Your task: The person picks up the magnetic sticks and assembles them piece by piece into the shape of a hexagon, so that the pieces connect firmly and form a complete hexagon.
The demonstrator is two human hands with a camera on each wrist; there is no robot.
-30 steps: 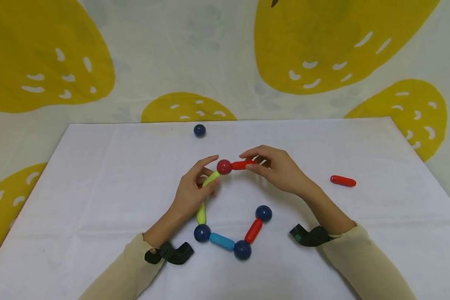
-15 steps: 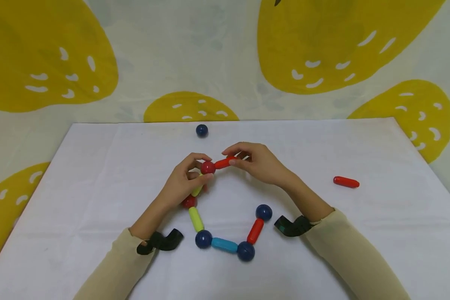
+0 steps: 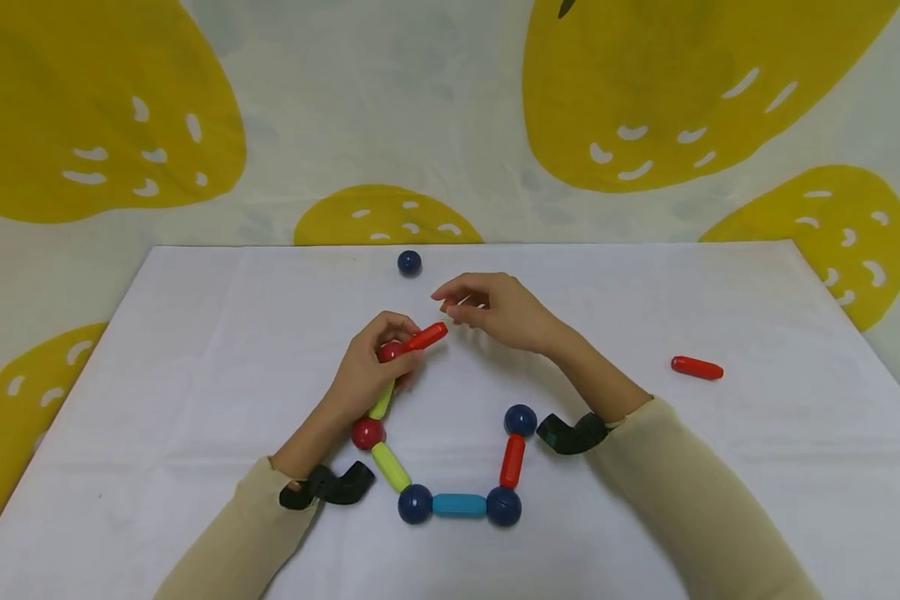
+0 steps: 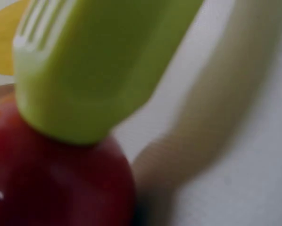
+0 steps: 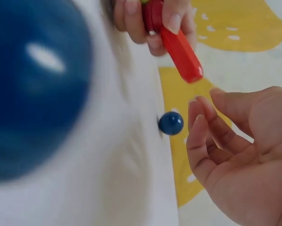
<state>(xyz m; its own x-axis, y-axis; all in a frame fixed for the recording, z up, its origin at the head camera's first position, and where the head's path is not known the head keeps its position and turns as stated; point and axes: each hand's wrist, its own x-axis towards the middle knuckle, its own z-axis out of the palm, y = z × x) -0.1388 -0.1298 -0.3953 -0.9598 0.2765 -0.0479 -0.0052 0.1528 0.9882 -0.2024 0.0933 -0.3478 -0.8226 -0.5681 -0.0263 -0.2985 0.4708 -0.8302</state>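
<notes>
My left hand [image 3: 375, 362] grips a red ball [image 3: 390, 351] at the upper end of a chain of balls and rods. From that ball a red rod [image 3: 426, 337] juts out to the upper right, past the thumb. Below it run a lime rod [image 3: 381, 402], a second red ball [image 3: 368, 433] and another lime rod [image 3: 392, 467]. My right hand [image 3: 498, 312] is just off the red rod's free end, fingers bent loosely and nothing between them. The right wrist view shows the gap between its fingertips and the red rod [image 5: 182, 55].
The chain continues through a blue ball [image 3: 416, 504], a light blue rod [image 3: 459, 505], another blue ball [image 3: 504, 507], a red rod [image 3: 512, 461] and a blue ball [image 3: 521, 419]. A loose blue ball [image 3: 409, 263] lies near the back edge, a loose red rod [image 3: 697, 367] at right.
My right hand has let go of the red rod and moved left and slightly up. My left hand has shifted its grip onto the red ball, and the chain's left side has swung outward.
</notes>
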